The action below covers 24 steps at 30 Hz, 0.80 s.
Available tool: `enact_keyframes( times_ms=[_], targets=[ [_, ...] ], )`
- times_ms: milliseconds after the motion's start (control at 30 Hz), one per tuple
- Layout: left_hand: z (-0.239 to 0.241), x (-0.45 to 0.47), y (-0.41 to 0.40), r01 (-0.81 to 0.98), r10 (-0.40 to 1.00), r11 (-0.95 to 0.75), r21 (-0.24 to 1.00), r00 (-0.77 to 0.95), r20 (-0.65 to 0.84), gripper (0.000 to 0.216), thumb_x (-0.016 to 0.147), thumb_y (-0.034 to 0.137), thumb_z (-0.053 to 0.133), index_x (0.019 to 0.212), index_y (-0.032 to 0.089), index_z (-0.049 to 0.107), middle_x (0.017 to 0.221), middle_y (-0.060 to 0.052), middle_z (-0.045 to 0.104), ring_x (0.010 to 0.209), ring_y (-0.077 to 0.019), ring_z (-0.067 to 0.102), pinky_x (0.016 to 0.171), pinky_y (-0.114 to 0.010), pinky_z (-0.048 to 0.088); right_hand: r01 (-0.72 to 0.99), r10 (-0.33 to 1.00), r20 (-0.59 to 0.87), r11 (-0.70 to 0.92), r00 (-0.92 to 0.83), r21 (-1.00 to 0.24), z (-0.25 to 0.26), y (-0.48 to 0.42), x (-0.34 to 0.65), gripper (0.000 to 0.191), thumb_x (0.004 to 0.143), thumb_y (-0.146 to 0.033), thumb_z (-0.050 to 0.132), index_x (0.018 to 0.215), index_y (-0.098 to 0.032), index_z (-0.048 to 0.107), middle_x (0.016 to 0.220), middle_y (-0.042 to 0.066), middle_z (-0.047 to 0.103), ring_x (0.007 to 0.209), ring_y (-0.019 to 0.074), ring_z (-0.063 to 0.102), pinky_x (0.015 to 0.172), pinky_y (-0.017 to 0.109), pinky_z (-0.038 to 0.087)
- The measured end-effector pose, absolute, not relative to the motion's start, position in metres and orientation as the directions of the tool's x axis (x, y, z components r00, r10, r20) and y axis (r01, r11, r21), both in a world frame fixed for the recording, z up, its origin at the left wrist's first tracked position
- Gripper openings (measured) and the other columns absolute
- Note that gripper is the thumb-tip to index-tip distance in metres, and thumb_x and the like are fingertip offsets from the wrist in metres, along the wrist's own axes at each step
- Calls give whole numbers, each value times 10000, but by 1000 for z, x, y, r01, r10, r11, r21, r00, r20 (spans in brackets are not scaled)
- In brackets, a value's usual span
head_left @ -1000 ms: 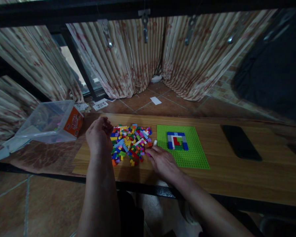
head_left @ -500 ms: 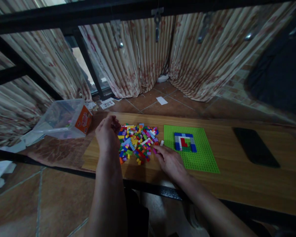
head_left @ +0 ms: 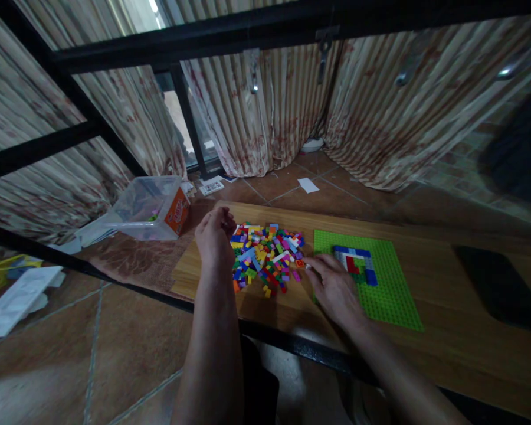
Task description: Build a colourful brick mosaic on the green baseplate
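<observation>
A heap of small coloured toy bricks [head_left: 265, 255] lies on the wooden board. My left hand [head_left: 215, 233] is raised at the heap's left edge, its fingers curled in; whatever they may hold is hidden. Between the thumb and fingertips of my right hand [head_left: 335, 288] is a small white brick [head_left: 308, 267]. An orange brick [head_left: 300, 263] and a magenta brick [head_left: 296, 275] lie just left of those fingertips. Beyond my right hand, the green baseplate [head_left: 396, 289] carries a blue, grey, white, red and green brick build [head_left: 370, 268], partly covered by the hand.
A clear plastic box [head_left: 146, 206] with an orange label stands left of the board [head_left: 438, 348]. A dark phone-like slab [head_left: 498, 283] lies at the right. Black metal bars [head_left: 181, 44] and striped curtains [head_left: 230, 118] are behind, with papers [head_left: 308, 185] on the tiled floor.
The view has swung left, so everything sits farther right. My right fingertips have left the magenta brick and closed on the white brick. My left hand stays curled beside the heap.
</observation>
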State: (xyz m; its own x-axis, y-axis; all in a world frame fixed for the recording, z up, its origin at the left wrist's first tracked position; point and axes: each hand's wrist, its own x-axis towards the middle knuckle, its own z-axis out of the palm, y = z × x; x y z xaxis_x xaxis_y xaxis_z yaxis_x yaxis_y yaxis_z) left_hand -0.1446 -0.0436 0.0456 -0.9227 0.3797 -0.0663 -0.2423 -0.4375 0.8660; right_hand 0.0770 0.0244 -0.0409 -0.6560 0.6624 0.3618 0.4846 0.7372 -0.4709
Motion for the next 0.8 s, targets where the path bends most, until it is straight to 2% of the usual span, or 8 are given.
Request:
enact_keyframes(
  times_ms=[233, 433, 533, 667, 800],
  targets=[
    [57, -153, -58, -219, 359, -459, 861, -932, -45, 136, 665, 267, 663, 665, 153, 588, 567, 37, 513, 488, -53, 474, 523, -178, 410, 452, 643, 390, 753, -659, -477, -45, 24, 74, 281, 898, -223, 467, 1075, -223, 685, 1082, 90, 608, 1001, 235, 579, 868, 394, 495],
    [83, -172, -102, -47, 169, -558, 828, -984, 58, 131, 747, 271, 623, 673, 183, 560, 586, 53, 516, 507, -55, 498, 562, -188, 422, 398, 640, 414, 747, -648, -533, -35, 13, 73, 247, 915, -245, 467, 1009, -211, 693, 1032, 78, 637, 962, 225, 595, 870, 385, 488],
    [89, -174, -113, -8, 141, -584, 812, -986, 92, 139, 768, 273, 611, 672, 188, 556, 604, 53, 525, 531, -61, 520, 589, -201, 434, 342, 615, 413, 752, -672, -564, -29, -3, 59, 243, 915, -230, 470, 1013, -221, 693, 1031, 72, 641, 963, 221, 591, 866, 381, 486],
    [89, -172, -112, -37, 157, -608, 793, -985, 75, 123, 770, 258, 608, 680, 185, 566, 612, 53, 530, 531, -55, 521, 601, -205, 439, 222, 499, 413, 801, -762, -557, -20, -27, 23, 260, 895, -175, 488, 1034, -235, 699, 1034, 76, 627, 969, 223, 567, 873, 395, 475],
    [85, -173, -108, -50, 164, -614, 787, -984, 66, 136, 767, 273, 623, 683, 186, 561, 603, 56, 526, 523, -50, 515, 598, -206, 441, 134, 322, 344, 871, -882, -473, -14, -36, -16, 301, 862, -129, 530, 1085, -258, 685, 1102, 84, 587, 1035, 235, 519, 886, 398, 452]
  ],
)
